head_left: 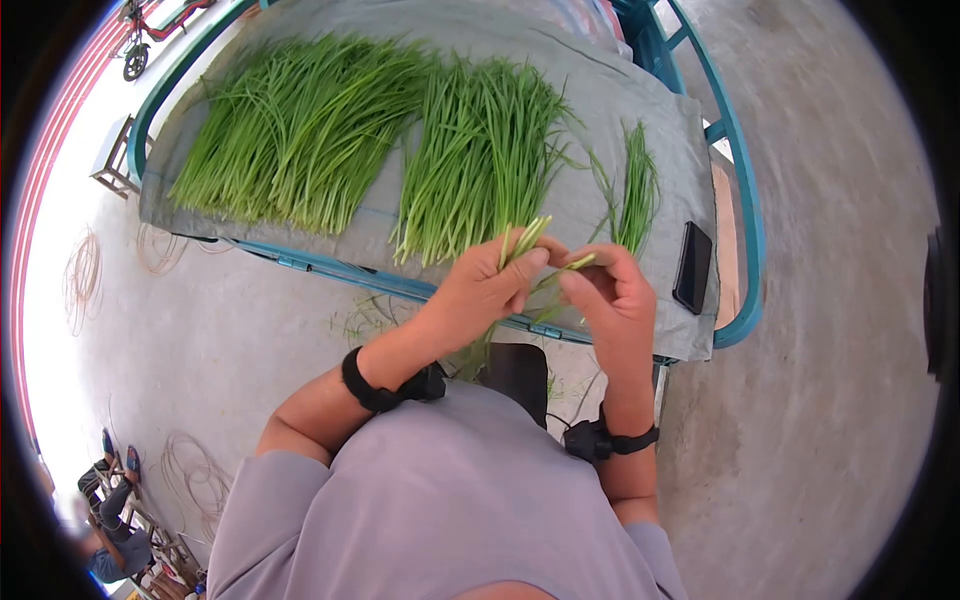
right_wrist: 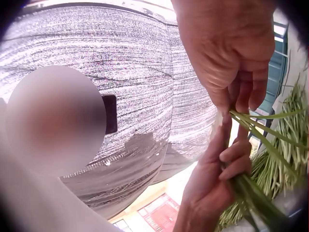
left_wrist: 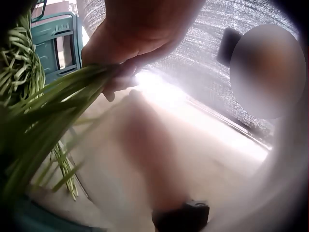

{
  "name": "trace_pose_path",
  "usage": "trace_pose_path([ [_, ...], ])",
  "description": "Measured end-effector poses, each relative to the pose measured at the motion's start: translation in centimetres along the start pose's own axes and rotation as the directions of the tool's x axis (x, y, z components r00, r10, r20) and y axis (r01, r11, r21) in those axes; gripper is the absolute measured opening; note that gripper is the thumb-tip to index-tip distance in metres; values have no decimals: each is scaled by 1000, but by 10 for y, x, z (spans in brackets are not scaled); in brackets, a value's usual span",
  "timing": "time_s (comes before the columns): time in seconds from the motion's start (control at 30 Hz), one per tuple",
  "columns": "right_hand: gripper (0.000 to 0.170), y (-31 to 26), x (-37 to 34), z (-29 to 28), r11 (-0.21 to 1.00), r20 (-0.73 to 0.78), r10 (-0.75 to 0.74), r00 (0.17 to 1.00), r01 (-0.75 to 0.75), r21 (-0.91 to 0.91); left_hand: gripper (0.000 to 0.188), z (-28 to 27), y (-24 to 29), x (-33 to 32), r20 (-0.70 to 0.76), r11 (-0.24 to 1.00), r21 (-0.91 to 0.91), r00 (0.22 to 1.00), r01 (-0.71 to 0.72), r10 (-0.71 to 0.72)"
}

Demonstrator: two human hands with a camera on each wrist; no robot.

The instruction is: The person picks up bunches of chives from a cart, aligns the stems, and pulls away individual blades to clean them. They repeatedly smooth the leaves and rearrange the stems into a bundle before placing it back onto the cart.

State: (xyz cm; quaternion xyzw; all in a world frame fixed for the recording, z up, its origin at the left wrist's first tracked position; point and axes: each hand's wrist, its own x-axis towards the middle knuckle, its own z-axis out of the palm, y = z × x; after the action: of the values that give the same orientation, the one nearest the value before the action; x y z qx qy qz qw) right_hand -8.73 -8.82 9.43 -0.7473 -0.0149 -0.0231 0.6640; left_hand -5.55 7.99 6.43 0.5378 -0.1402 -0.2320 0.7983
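In the head view my left hand (head_left: 485, 285) grips a small bunch of garlic chives (head_left: 528, 238), pale stem ends up and green leaves hanging below. Close beside it, my right hand (head_left: 618, 292) pinches a few stalks (head_left: 580, 262) between thumb and forefinger. The right wrist view has the right hand (right_wrist: 231, 53) above the left hand (right_wrist: 210, 179), fingertips meeting at the thin stalks (right_wrist: 268, 135). Leaves of the bunch (left_wrist: 58, 104) spread out from the left hand (left_wrist: 140, 34) in the left wrist view.
Two large piles of chives (head_left: 310, 130) (head_left: 480, 150) lie on a grey sheet (head_left: 390, 180) over a blue-framed cart (head_left: 745, 240). A small bunch (head_left: 636, 195) and a black phone (head_left: 692, 268) lie at its right. Loose leaves litter the floor; a seated person (head_left: 120, 545) is at lower left.
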Motion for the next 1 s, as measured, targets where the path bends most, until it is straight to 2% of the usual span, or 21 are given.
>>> trace_pose_path([
  [0.07, 17, 3, 5, 5, 999, 0, -12, 1000, 12, 47, 31, 4, -9, 3, -45, 1000, -7, 999, 3, -3],
  [0.17, 18, 12, 10, 0, 989, -59, 63, 996, -70, -130, 31, 5, -15, 4, -72, 999, -18, 997, 34, -35],
  [0.27, 21, 11, 13, -3, 989, -10, 139, 990, -139, -45, 31, 9, -16, 6, -84, 999, 26, 996, 30, -27],
  [0.37, 24, 9, 18, -12, 974, 74, 221, 972, -224, 37, 26, 9, -15, 7, -41, 995, -47, 995, 86, -88],
  [0.47, 28, 29, 20, -9, 998, -65, -6, 998, 2, -60, 26, 4, -21, 11, 9, 987, -66, 989, 147, -147],
  [0.53, 31, 38, 17, 1, 996, -12, -35, 999, 36, 87, 25, 8, -22, 16, 2, 978, -172, 993, 118, -119],
  [0.57, 32, 42, 13, 0, 996, 51, -12, 999, 8, 88, 25, 9, -23, 17, -3, 969, -225, 994, 105, -108],
  [0.6, 33, 45, 10, -2, 996, 114, 11, 993, -21, 84, 25, 9, -23, 18, -47, 974, -214, 995, 76, -88],
  [0.67, 32, 49, 5, -19, 990, 254, 142, 957, -134, -50, 25, 5, -15, 21, -133, 982, -188, 990, 16, -41],
  [0.7, 32, 51, 3, -28, 978, 295, 205, 933, -181, -105, 25, 1, -6, 23, -177, 994, -93, 984, -48, 31],
  [0.77, 30, 53, -3, -40, 948, 282, 314, 906, -288, -133, 26, -20, -1, 24, -231, 994, 89, 969, -65, 84],
  [0.87, 29, 61, -14, -59, 940, 257, 333, 907, -341, -11, 25, -34, -3, 28, -544, 973, 95, 807, -212, 229],
  [0.97, 29, 74, -33, -75, 924, 197, 368, 908, -380, 25, 23, -46, 1, 30, -661, 886, -208, 727, -415, 186],
  [1.0, 29, 80, -41, -82, 915, 162, 385, 909, -398, 61, 23, -54, 3, 27, -634, 858, -254, 747, -446, 201],
])
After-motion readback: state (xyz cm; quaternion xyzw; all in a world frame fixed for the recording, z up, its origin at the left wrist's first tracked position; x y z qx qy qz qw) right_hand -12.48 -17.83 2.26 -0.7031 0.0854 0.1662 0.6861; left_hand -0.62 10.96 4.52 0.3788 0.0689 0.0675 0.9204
